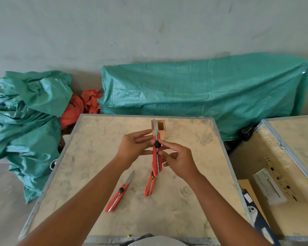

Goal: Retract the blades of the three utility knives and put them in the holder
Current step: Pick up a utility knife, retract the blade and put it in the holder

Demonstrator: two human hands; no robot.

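Note:
I hold a red utility knife [157,158] upright over the middle of the crate top, its silver blade extended upward past a black knob. My left hand [133,148] grips its upper body from the left. My right hand [178,159] pinches it from the right, with fingertips at the knob. Behind the blade stands a small wooden holder [161,129], open at the top. A second red knife [149,186] lies on the crate just below the held one. A third red knife [119,193] lies further left with its blade out.
The work surface is a plywood crate top [89,157] with metal edges. Another crate [292,148] stands to the right, with a white box [269,186] on it. Green tarps [194,89] and orange cloth [78,105] lie on the floor behind.

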